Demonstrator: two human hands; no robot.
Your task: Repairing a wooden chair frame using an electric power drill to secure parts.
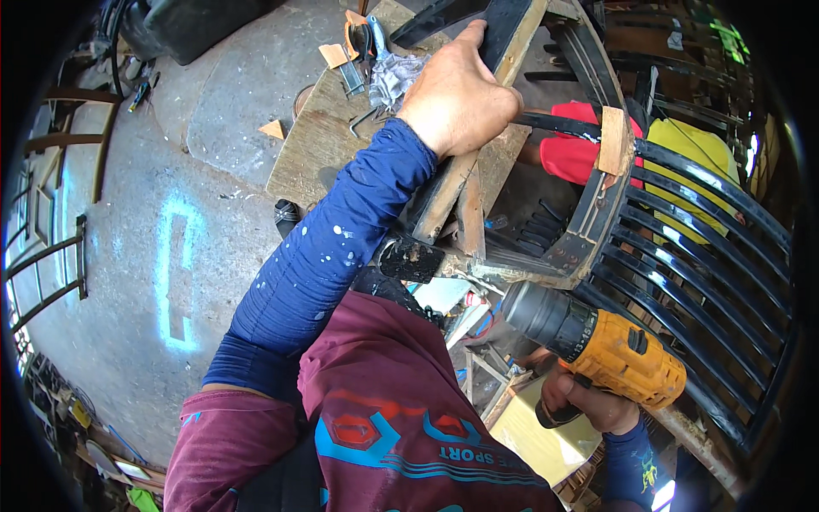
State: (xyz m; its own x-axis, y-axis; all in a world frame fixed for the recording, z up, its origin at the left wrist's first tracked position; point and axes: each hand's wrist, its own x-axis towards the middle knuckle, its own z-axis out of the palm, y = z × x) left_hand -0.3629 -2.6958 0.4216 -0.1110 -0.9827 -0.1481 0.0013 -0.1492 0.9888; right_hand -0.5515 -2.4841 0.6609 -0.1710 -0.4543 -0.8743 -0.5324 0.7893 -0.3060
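My left hand (461,98) closes over a wooden rail (520,43) of a chair-like frame, its index finger stretched along the black-painted face. In my right hand (589,401) is a yellow and black cordless drill (636,354), held by its handle. The drill's front end is beside the curved dark edge (589,222) of the frame; no bit can be made out at its tip. A pale wood block (612,141) sits on that curved piece. Glossy black slats (699,247) fan out from it to the right.
Under the frame is a worn wooden board (316,145) with hex keys (363,119), crumpled plastic (395,77) and an orange-handled tool (354,30). Red fabric (567,145) and yellow fabric (691,171) show behind the slats. More dark frames (81,256) stand at the left.
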